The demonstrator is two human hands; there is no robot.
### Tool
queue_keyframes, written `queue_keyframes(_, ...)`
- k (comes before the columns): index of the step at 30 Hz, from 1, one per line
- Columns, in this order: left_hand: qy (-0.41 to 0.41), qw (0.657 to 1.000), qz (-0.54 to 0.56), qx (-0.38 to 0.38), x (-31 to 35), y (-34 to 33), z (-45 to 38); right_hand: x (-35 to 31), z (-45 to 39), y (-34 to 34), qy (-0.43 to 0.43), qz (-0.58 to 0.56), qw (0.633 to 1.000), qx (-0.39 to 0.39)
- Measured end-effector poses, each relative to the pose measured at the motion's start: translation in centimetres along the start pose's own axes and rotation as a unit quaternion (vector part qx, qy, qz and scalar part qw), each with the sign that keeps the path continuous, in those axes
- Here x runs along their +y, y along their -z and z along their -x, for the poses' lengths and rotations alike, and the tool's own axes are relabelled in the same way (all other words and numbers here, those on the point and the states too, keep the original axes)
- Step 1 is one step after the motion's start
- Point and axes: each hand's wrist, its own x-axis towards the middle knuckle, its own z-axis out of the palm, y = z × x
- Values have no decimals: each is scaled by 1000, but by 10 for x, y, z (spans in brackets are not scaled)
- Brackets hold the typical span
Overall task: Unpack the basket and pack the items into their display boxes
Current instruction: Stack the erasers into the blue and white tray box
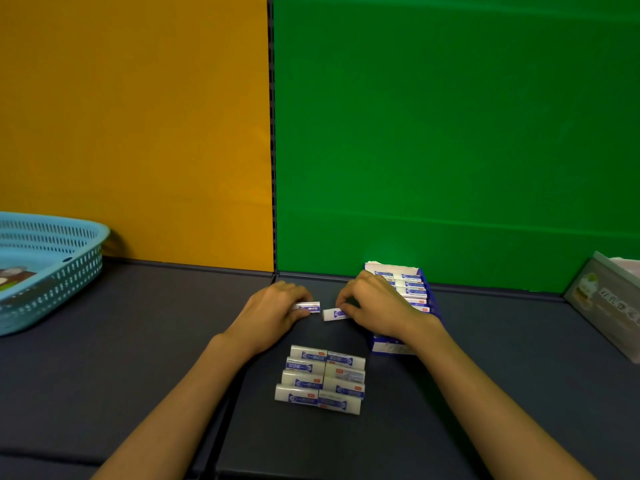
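At frame centre, the left hand (277, 308) and right hand (375, 304) each pinch 1 small white-and-blue eraser (308, 307) over the dark desk (138, 358). More erasers lie stacked below (320, 379); a blue cardboard display box (408, 306) sits right, a turquoise perforated plastic basket (52, 268) far left.

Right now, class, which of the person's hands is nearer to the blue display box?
Right. The right hand lies against the blue display box, overlapping its near side, gripping a white eraser. The left hand sits further left, apart from the box.
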Motion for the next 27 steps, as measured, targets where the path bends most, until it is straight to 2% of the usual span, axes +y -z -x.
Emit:
queue_keyframes(10, -19, 999, -12, 22, 1, -2, 0, 0, 0, -5, 6, -30, 999, -12)
queue_keyframes(18, 32, 997, 60, -23, -2, 4, -4, -2, -6, 0, -19, -109, 991, -69)
queue_keyframes(21, 42, 996, 71, -32, -1, 3, -5, -3, -7, 0, -21, -123, 990, -63)
queue_keyframes(27, 36, 998, 11, -46, 4, 4, -6, -6, -2, 2, -40, -131, 991, -8)
